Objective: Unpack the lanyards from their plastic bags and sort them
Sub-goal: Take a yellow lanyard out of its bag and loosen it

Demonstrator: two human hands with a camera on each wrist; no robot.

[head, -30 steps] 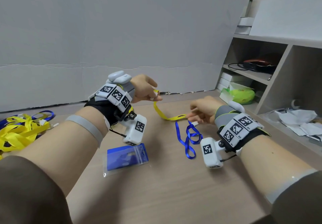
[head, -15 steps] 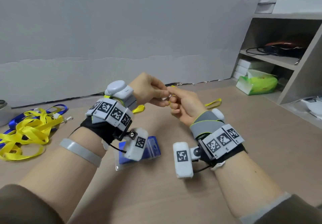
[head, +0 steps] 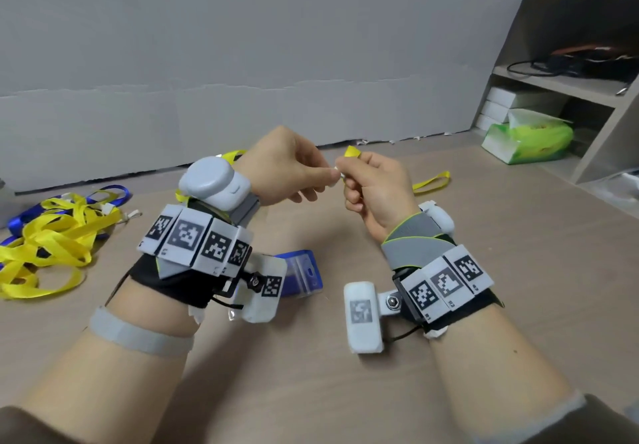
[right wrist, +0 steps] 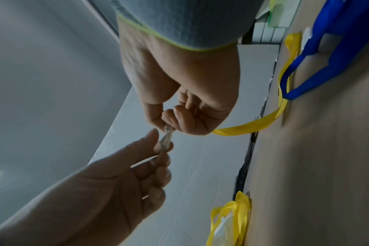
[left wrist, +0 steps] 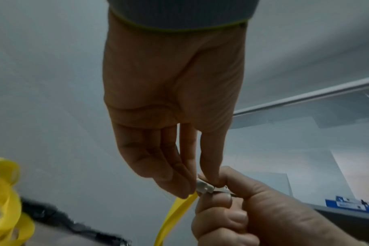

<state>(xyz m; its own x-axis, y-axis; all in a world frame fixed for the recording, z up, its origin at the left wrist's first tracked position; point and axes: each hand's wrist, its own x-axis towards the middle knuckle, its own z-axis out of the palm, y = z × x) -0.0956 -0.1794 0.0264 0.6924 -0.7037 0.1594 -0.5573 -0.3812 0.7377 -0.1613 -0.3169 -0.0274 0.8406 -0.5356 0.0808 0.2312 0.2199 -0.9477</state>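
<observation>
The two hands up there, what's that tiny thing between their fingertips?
A small metal clip on the end of the yellow lanyard. The left hand and right hand both pinch it; the left wrist view shows it best.

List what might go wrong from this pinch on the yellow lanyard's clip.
1. Both the left hand and right hand pinch the small metal clip by fingertips only; it may slip.
2. The yellow lanyard trails under the blue lanyard; pulling may drag it along.
3. It might tangle with the sorted yellow pile.
</observation>
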